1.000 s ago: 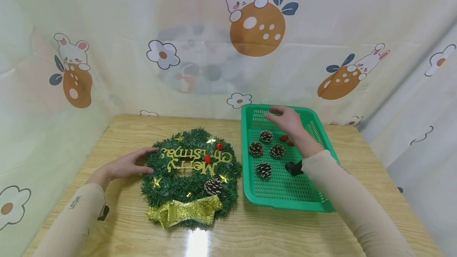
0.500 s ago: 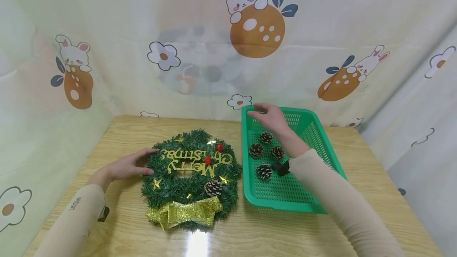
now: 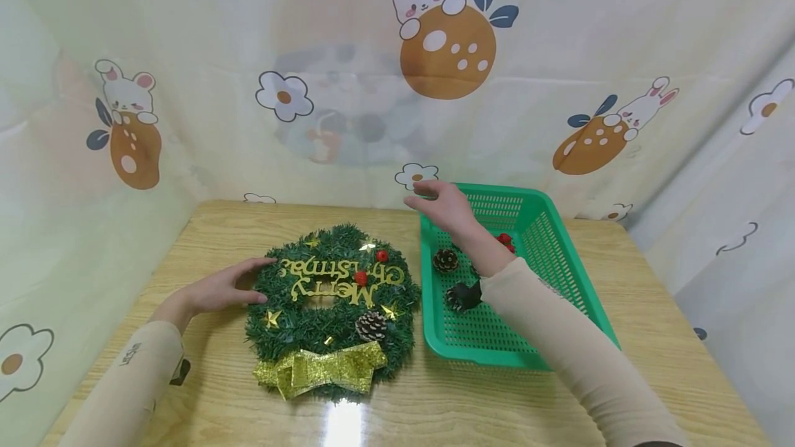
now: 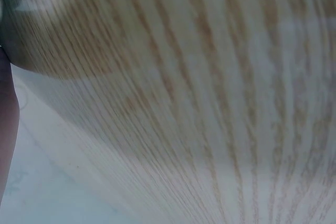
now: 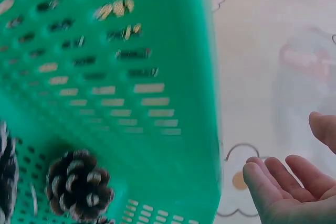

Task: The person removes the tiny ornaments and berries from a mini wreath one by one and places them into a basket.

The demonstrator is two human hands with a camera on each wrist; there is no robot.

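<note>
Green wreath (image 3: 304, 327) on the table (image 3: 472, 405), seemingly part-trimmed (one pinecone (image 3: 371, 325) on it, more pinecones (image 3: 445, 261) left in the basket (image 3: 484, 356)); left hand (image 3: 220, 287) at its edge, right hand (image 3: 444, 209) empty, each thumb parted from fingers

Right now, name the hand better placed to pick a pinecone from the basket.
Likely the right hand, empty near the basket and its pinecones; the left hand is at the wreath, farther away.

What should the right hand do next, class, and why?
Probably reach across to the right edge of the wreath: the right hand looks empty, fingers apart, near the far left corner of the green basket, while the left hand is at the wreath's left edge, so both could steady it.
</note>
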